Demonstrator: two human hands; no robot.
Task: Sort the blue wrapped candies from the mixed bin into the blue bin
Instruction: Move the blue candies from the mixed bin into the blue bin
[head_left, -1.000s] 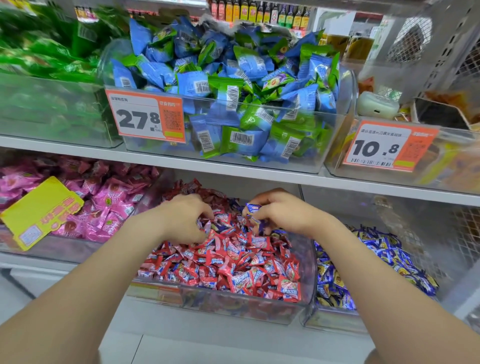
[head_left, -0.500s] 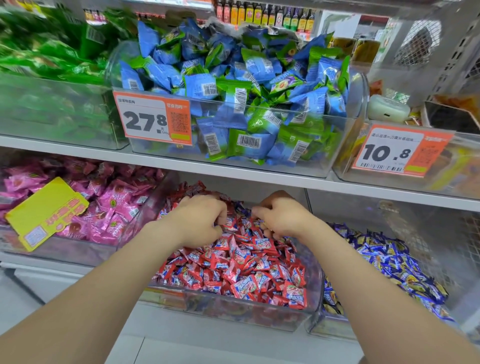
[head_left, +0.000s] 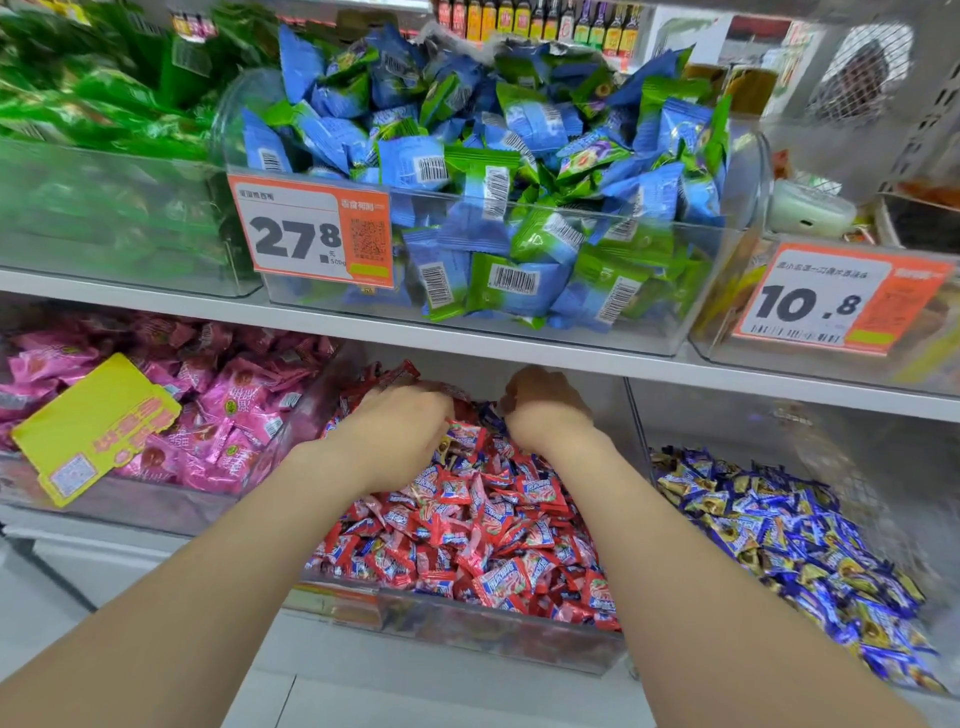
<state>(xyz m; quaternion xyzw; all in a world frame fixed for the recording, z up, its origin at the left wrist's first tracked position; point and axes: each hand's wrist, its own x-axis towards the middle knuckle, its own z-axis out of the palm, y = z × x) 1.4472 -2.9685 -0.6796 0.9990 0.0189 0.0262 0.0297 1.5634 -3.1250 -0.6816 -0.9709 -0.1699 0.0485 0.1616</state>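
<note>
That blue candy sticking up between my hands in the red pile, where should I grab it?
Pinch the blue candy by its exposed upper wrapper edge, coming from above with the right hand beside it. Its lower part looks buried among red candies, so the sides are blocked.

Upper white shelf (head_left: 156, 304): clear bin (head_left: 649, 338) heaped with blue-and-green packets (head_left: 498, 156), barcodes showing. Orange price tag (head_left: 311, 231) on its front reads 27.8. Left of it, green packets (head_left: 93, 104), blurred. Right, second orange tag (head_left: 836, 299) reads 10.8. Lower left: pink candies (head_left: 234, 400) behind a tilted yellow tag (head_left: 96, 426). Top edge: row of bottles (head_left: 540, 21), possibly sauces
</note>
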